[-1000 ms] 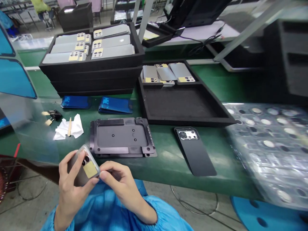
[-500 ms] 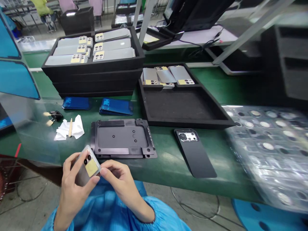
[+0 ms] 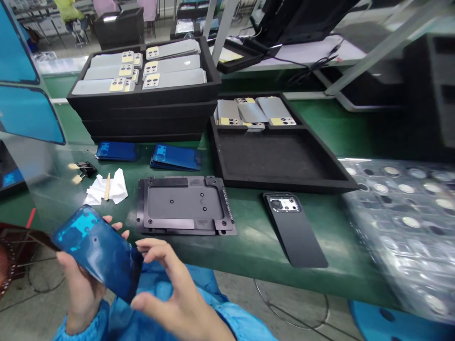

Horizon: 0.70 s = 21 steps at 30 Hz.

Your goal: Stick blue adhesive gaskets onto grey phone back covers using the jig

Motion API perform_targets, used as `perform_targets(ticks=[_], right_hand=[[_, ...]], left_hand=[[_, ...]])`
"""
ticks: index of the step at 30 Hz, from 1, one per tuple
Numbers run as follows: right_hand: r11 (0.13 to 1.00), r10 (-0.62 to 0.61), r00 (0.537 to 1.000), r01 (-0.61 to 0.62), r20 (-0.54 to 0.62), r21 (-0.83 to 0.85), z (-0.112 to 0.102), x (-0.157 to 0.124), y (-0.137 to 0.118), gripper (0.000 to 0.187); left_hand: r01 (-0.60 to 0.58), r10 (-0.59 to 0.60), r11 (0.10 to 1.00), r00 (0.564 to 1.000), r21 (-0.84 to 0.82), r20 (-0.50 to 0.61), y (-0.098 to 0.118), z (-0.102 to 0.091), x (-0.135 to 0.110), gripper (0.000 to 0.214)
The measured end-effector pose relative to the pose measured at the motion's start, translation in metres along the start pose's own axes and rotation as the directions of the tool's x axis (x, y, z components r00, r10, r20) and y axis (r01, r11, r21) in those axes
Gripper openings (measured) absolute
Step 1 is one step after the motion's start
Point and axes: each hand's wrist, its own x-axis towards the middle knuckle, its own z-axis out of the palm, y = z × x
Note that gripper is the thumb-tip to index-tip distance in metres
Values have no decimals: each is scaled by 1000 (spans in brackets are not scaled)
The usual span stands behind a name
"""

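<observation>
My left hand point(image 3: 81, 284) grips a phone back cover point(image 3: 103, 251) from behind, its thumb on the near edge. The cover is tilted, with its dark blue, glossy filmed side facing up and a brighter blue camera area at the upper left. My right hand point(image 3: 174, 284) is at the cover's right end, thumb and fingers apart around it. Its thumb is close to the lower corner; whether it touches I cannot tell. Just beyond the hands lies a black rectangular fixture point(image 3: 183, 203) with a shallow recess.
Black trays point(image 3: 142, 102) of silver covers are stacked behind two blue-film piles point(image 3: 176, 156). A partitioned tray point(image 3: 284, 182) stands right of them. A dark phone back point(image 3: 300, 232), white tissue point(image 3: 119, 186) with a wooden stick, clips point(image 3: 85, 169) and clear plastic trays point(image 3: 401, 237) lie about.
The cover has been turned over: its silver side with the yellow-marked camera area faced up before, its blue side now. My right hand has opened wider, and the view has shifted slightly.
</observation>
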Motion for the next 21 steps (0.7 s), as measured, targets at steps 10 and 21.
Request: perform_targets(ticks=[10, 21], right_hand=[[935, 10, 989, 43, 147, -351, -4, 5, -24, 45], [546, -329, 937, 89, -116, -833, -160, 147, -50, 34]], left_hand=[[-226, 251, 944, 965, -239, 78, -20, 39, -13, 91], [-343, 355, 935, 889, -93, 288, -30, -17, 42, 58]])
